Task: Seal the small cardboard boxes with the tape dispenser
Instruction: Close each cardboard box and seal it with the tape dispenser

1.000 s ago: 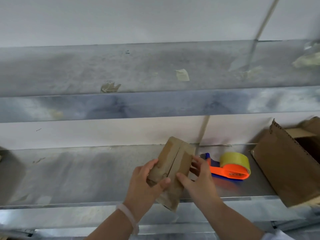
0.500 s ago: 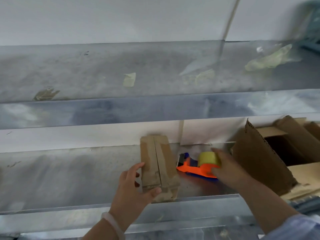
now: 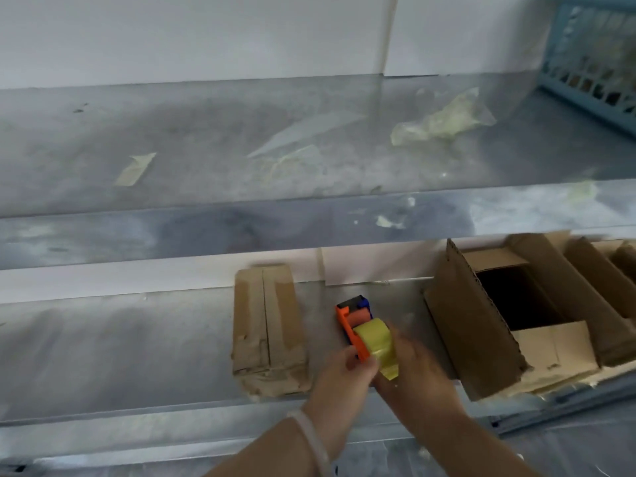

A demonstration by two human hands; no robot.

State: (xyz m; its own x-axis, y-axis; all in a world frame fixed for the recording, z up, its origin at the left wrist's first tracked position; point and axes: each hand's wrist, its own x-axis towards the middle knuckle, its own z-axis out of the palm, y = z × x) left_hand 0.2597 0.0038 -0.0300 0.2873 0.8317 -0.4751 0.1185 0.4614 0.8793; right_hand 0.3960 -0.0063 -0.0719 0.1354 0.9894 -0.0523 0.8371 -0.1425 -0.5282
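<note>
Tape dispenser [image 3: 373,335]: we hold it just right of the small cardboard box [image 3: 268,333]. Our left hand [image 3: 340,380] and right hand [image 3: 416,376] both grip it.

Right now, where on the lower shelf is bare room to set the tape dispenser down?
Left of the small cardboard box, the lower shelf is bare to the frame edge. Between that box and the open cardboard box it is crowded: left hand and right hand hold the tape dispenser.

small box [image 3: 266,333] on shelf [image 3: 113,342] | tape dispenser [image 3: 366,333] right of it | open carton [image 3: 481,325] farther right
</note>
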